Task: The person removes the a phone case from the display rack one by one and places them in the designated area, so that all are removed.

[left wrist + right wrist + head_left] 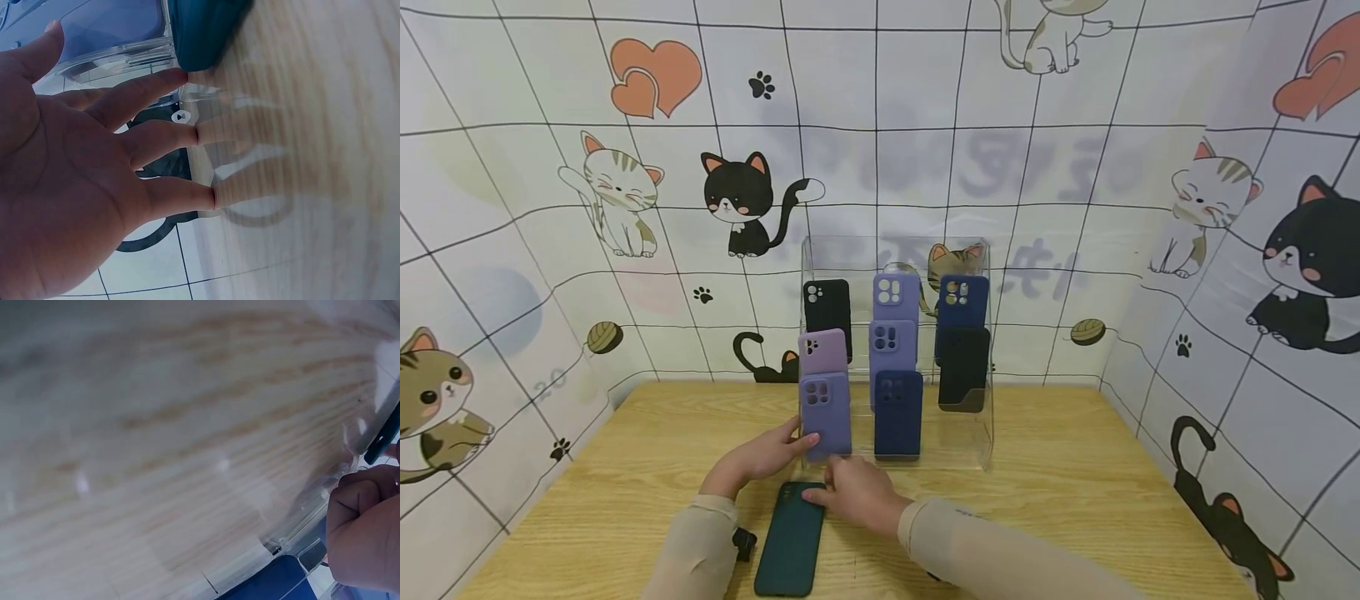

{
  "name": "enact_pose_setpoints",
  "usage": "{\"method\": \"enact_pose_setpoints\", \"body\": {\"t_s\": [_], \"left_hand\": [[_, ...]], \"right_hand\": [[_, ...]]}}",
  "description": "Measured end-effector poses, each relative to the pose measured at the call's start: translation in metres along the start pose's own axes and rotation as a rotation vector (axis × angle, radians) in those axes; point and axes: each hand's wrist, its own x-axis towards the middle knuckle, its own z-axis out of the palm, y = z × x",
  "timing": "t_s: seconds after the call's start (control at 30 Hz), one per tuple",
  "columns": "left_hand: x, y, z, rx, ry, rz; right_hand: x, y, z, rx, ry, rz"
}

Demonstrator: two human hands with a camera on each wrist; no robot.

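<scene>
A dark green phone case (790, 546) is at the table's front, its top end toward the clear display stand (961, 442). My right hand (867, 493) pinches its upper right corner, with the thumb on its face and the other fingers curled. In the right wrist view only a dark edge of the case (382, 439) shows beside the right hand (369, 519). My left hand (765, 454) is at the stand's left side, its thumb over the front lavender phone case (827, 412). The left wrist view shows the left hand (75, 169) with fingers extended, tips at the table.
On the tiered stand are a black case (827, 304), a pink-purple case (822, 350), a navy case (898, 417) and several others. A small black object (744, 544) is by the left sleeve. Cat-printed cloth (880, 167) walls the wooden table (1045, 500).
</scene>
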Motion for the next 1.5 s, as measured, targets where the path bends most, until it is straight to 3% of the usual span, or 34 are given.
{"method": "enact_pose_setpoints", "body": {"t_s": [0.2, 0.4, 0.57, 0.7, 0.97, 1.27, 1.5], "left_hand": [[0.000, -0.002, 0.000, -0.010, -0.004, 0.003], [0.001, -0.003, -0.001, -0.009, -0.014, 0.023], [0.000, -0.002, -0.001, 0.005, -0.022, 0.020], [0.001, -0.002, -0.001, 0.009, -0.015, 0.011], [0.001, -0.003, -0.002, 0.013, -0.015, 0.003], [0.000, -0.004, -0.003, 0.014, -0.018, 0.003], [0.001, -0.002, -0.002, 0.008, -0.019, 0.007]], "right_hand": [[-0.003, -0.004, -0.009, 0.073, -0.024, 0.046], [-0.005, -0.011, -0.037, 0.133, -0.019, 0.088], [-0.004, -0.006, -0.070, 0.134, 0.074, 0.089], [-0.006, 0.008, -0.097, 0.141, 0.177, 0.044], [-0.022, 0.045, -0.135, -0.058, 0.308, 0.050], [-0.022, 0.079, -0.134, -0.079, 0.265, 0.097], [-0.024, 0.083, -0.130, -0.075, 0.286, 0.085]]}}
